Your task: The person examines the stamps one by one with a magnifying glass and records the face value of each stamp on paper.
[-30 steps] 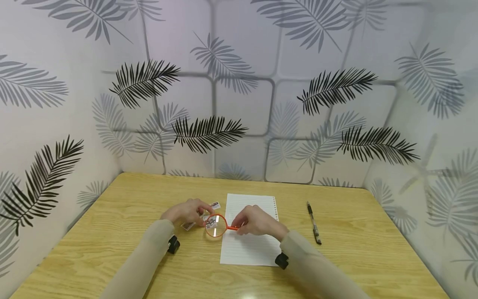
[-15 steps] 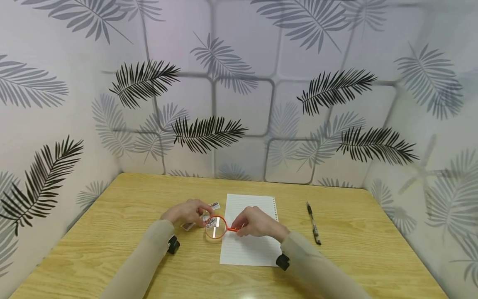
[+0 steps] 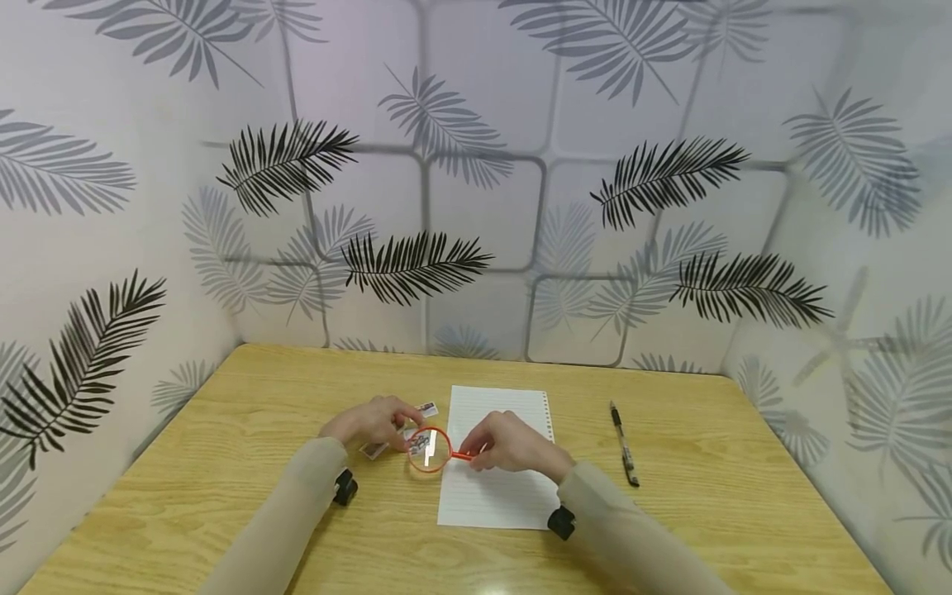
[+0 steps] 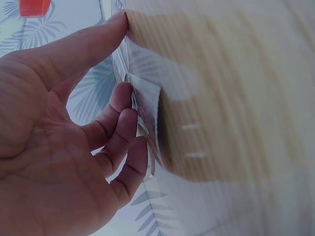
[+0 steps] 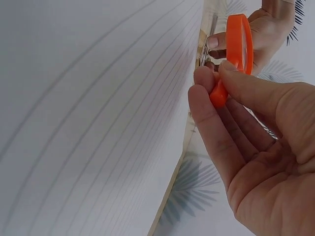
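My right hand (image 3: 509, 442) pinches the orange handle of a magnifying glass (image 3: 450, 450) between thumb and fingers. The round lens is level above the small printed paper pieces, which look like stamps, and enlarges a grey print. My left hand (image 3: 375, 420) rests on these pieces with thumb and fingertips spread apart. One stamp-like piece (image 3: 427, 409) shows beyond its fingers and another (image 3: 374, 450) by its near side; others are partly hidden by the hand. In the left wrist view, a piece with a lifted edge (image 4: 146, 101) is by the fingertips.
A lined sheet of paper (image 3: 494, 500) with punched holes lies under my right hand. A black pen (image 3: 625, 446) lies to its right on the wooden table (image 3: 260, 413). Leaf-patterned walls stand at the back and both sides.
The magnifying glass has shifted and tilted very slightly, so the glare and enlarged print in the lens look different. My left hand keeps its place on the paper pieces.
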Demonstrator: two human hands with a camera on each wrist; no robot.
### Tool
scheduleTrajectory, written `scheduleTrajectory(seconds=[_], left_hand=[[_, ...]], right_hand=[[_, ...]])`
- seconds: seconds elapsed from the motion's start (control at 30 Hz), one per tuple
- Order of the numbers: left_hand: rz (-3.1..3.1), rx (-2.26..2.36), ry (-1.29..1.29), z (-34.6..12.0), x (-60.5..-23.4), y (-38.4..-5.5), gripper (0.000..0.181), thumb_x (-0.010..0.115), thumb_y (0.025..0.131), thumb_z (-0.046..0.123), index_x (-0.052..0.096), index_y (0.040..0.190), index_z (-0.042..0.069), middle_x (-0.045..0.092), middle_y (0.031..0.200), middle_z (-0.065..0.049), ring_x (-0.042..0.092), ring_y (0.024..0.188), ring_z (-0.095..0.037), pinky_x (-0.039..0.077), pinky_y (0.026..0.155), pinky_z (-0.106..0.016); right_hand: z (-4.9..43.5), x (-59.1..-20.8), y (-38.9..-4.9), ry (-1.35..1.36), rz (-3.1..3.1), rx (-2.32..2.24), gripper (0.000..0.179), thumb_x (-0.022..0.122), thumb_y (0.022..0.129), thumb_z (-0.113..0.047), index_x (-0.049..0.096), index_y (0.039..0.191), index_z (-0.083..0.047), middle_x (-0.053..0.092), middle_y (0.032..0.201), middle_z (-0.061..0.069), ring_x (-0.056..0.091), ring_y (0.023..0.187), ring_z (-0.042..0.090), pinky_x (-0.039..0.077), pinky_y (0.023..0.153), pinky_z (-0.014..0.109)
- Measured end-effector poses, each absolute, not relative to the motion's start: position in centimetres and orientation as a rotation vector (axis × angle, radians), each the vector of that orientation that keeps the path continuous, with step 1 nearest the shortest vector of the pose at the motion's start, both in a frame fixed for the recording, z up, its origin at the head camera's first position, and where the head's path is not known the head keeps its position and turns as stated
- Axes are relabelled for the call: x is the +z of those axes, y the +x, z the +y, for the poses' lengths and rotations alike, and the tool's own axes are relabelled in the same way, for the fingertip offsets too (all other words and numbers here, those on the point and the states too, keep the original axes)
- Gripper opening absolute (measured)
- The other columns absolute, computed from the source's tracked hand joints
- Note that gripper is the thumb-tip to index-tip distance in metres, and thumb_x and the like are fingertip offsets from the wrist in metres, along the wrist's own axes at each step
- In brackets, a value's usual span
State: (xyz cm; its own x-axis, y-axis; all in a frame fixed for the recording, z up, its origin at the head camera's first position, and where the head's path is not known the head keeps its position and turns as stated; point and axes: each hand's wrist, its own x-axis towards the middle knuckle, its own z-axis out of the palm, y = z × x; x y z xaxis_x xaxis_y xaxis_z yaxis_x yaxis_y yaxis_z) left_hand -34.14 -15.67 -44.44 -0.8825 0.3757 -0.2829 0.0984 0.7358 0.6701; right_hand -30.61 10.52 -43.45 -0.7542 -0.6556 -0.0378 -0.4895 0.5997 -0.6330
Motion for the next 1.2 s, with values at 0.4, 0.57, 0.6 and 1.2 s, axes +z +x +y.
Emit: scheduleTrajectory(seconds=[0.4, 0.57, 0.6, 1.2], left_hand=[[2.535, 0.939, 0.328, -15.42, -44.38, -34.12, 0.047, 0.079, 0.078, 0.002, 0.071, 0.119, 0.024, 0.054, 0.122, -0.012, 0.046, 0.112, -0.027, 0.042, 0.095, -0.047], [2.545, 0.928, 0.320, -15.40, -44.41, -34.07, 0.048, 0.079, 0.078, 0.003, 0.070, 0.121, 0.024, 0.054, 0.123, -0.012, 0.047, 0.113, -0.027, 0.041, 0.097, -0.049], [2.548, 0.926, 0.323, -15.39, -44.40, -34.06, 0.048, 0.079, 0.078, 0.003, 0.070, 0.121, 0.024, 0.054, 0.122, -0.012, 0.047, 0.113, -0.027, 0.041, 0.098, -0.050], [2.549, 0.950, 0.345, -15.30, -44.10, -33.69, 0.049, 0.079, 0.078, 0.001, 0.069, 0.122, 0.022, 0.055, 0.121, -0.013, 0.048, 0.111, -0.027, 0.044, 0.094, -0.047]], right_hand=[[11.05, -43.63, -30.16, -0.908, 2.538, -0.969, 0.017, 0.075, 0.082, 0.000, 0.077, 0.097, -0.007, 0.074, 0.084, 0.003, 0.066, 0.073, 0.009, 0.054, 0.060, 0.022], [11.22, -43.73, -30.21, -0.908, 2.556, -0.981, 0.017, 0.075, 0.082, -0.001, 0.076, 0.097, -0.008, 0.074, 0.084, 0.002, 0.066, 0.075, 0.011, 0.053, 0.061, 0.023], [11.24, -43.72, -30.23, -0.906, 2.558, -0.986, 0.017, 0.075, 0.082, -0.001, 0.076, 0.097, -0.008, 0.074, 0.084, 0.002, 0.066, 0.075, 0.012, 0.053, 0.061, 0.023], [11.47, -44.11, -29.93, -0.866, 2.518, -1.068, 0.009, 0.074, 0.083, 0.001, 0.070, 0.086, -0.007, 0.071, 0.079, 0.002, 0.066, 0.069, 0.009, 0.055, 0.061, 0.024]])
